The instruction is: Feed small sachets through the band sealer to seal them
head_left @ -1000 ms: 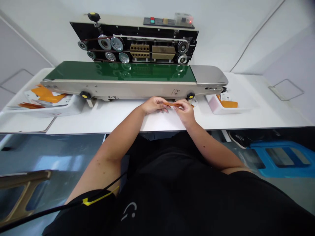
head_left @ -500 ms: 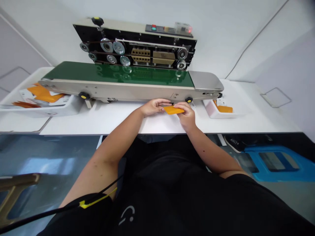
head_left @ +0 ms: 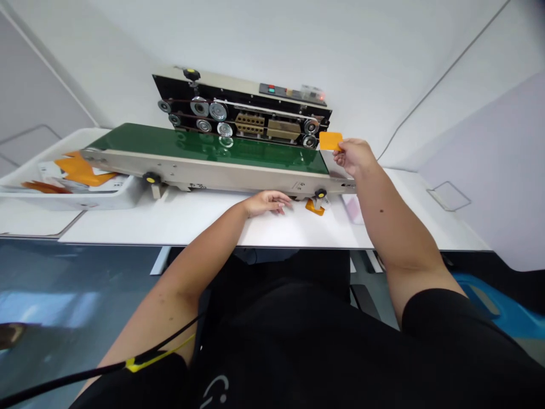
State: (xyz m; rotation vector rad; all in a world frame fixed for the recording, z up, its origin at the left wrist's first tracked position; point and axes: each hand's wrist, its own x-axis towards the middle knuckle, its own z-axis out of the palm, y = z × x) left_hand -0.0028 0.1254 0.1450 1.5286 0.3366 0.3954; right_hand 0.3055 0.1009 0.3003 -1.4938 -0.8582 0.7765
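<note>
My right hand [head_left: 355,157] is raised over the metal right end of the machine's conveyor, pinching an orange packet [head_left: 331,141] by its right edge. The packet stands beside the rollers at the right end of the sealing machine [head_left: 244,108]. My left hand [head_left: 267,203] rests low over the white table [head_left: 204,221], in front of the green belt [head_left: 200,149], fingers apart and holding nothing. Another orange packet [head_left: 315,208] lies on the table to its right, by a black knob [head_left: 320,193].
A white bin [head_left: 76,202] on the left holds orange packets [head_left: 83,169] and papers. Behind my right forearm, a small white box [head_left: 352,208] is partly hidden. A wire handle [head_left: 449,196] is at the right. Below the table on the right is a blue plastic object [head_left: 506,307].
My right hand has moved up and right with an orange packet, onto the machine's right end. My left hand no longer touches a packet. The view has shifted, and an orange packet now shows near the knob.
</note>
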